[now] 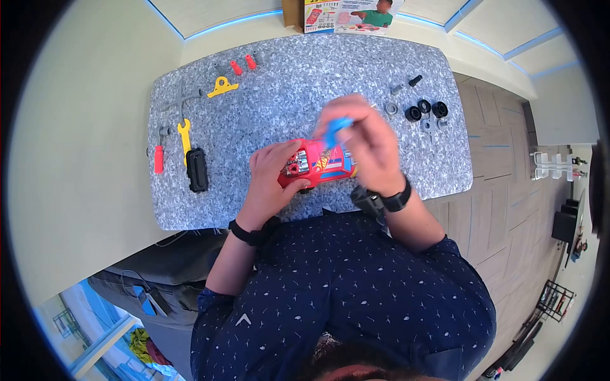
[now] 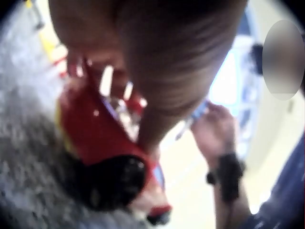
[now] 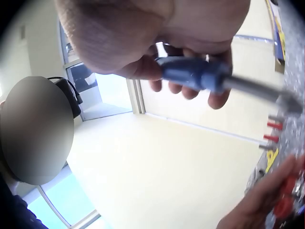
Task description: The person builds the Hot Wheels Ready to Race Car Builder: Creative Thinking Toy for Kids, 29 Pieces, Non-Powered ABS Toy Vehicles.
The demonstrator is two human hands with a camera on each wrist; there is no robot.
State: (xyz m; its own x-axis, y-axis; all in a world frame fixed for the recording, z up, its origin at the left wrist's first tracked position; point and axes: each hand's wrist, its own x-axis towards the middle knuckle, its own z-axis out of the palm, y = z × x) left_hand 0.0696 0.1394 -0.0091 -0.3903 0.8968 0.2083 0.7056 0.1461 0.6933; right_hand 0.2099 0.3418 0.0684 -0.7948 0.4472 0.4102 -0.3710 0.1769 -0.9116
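Note:
A red toy car (image 1: 327, 176) with blue and yellow markings lies near the table's front edge. My left hand (image 1: 270, 181) grips its left end, fingers on the far side and thumb on the near side. In the left wrist view that hand (image 2: 147, 57) covers part of the red body (image 2: 95, 126), above a black wheel (image 2: 116, 181). My right hand (image 1: 368, 146) holds a blue-handled screwdriver (image 1: 337, 131) over the car. The right wrist view shows the right hand (image 3: 157, 38) curled round the blue handle (image 3: 190, 72), with the grey shaft sticking out. Whether the tip touches the car cannot be told.
On the left of the table (image 1: 305, 82) are a yellow wrench (image 1: 184, 136), a black part (image 1: 197, 170), a red-handled tool (image 1: 159, 159) and a yellow piece (image 1: 222, 87). Black wheels (image 1: 413, 114) and small grey parts lie at the right. A printed box (image 1: 349, 16) stands behind.

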